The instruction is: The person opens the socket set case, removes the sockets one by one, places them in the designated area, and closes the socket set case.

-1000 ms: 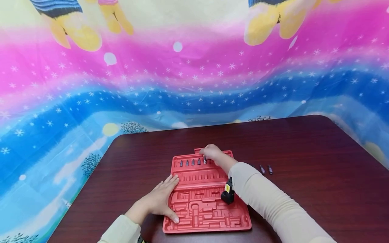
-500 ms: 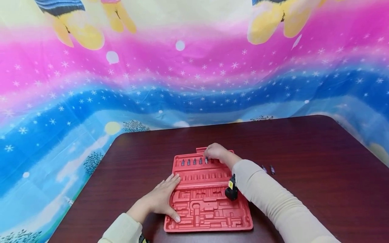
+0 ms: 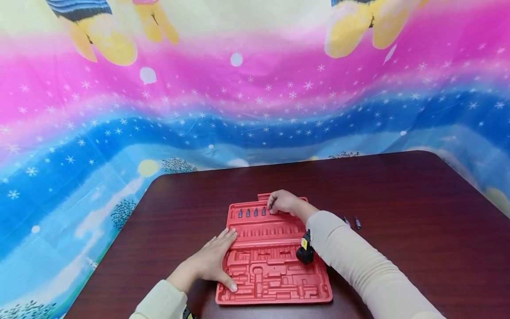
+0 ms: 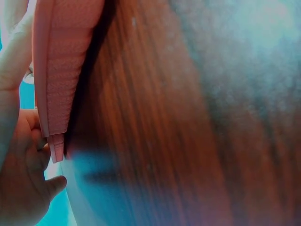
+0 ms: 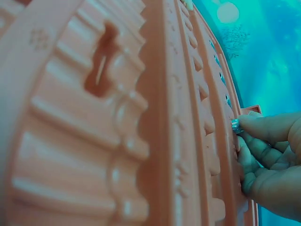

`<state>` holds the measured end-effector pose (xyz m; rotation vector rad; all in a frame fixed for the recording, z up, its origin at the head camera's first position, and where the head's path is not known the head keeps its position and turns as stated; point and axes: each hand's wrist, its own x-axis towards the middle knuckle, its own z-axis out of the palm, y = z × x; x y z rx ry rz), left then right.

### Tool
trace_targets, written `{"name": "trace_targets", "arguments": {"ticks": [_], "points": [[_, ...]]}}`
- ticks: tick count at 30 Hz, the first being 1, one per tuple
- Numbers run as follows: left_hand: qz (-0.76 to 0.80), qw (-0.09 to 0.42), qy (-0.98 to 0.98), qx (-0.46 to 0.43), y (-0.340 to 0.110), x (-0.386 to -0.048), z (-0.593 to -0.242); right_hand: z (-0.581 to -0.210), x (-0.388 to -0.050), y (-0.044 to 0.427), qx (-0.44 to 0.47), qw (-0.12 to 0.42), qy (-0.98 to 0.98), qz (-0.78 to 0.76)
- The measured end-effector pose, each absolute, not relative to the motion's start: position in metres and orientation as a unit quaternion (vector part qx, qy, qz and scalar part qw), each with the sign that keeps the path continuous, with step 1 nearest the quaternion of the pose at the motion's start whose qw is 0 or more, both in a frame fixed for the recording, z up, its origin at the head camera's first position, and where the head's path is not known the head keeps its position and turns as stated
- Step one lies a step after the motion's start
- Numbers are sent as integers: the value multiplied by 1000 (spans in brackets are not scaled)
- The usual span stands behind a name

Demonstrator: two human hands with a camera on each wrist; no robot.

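Note:
An open red plastic tool case (image 3: 275,268) lies on the table, its moulded slots facing up. Along its far row stand several dark bits (image 3: 256,212), also visible edge-on in the right wrist view. My right hand (image 3: 287,203) is at the right end of that row and pinches a small metal bit (image 5: 236,125) at its slot; the fingertips partly hide it. On the case's left side my left hand (image 3: 213,261) rests with spread fingers, thumb over the near tray. In the left wrist view that hand (image 4: 14,80) lies along the case's side wall (image 4: 66,70).
Two loose bits (image 3: 357,223) lie on the dark wooden table (image 3: 398,190) right of the case, one partly behind the right sleeve (image 3: 358,261). A patterned cloth (image 3: 255,88) hangs behind the table's far edge.
The right hand's fingertips have shifted slightly and now cover most of the bit at the row's right end. The left hand stays in place. The head view has shifted a little.

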<state>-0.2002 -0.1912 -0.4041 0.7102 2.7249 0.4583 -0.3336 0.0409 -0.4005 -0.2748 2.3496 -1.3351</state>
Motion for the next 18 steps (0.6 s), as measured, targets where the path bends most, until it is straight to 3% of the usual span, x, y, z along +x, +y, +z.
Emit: {"name": "trace_targets", "arguments": {"ticks": [18], "points": [[169, 144, 943, 249, -193, -200, -405, -398, -328, 46, -51, 157, 771, -615]]}}
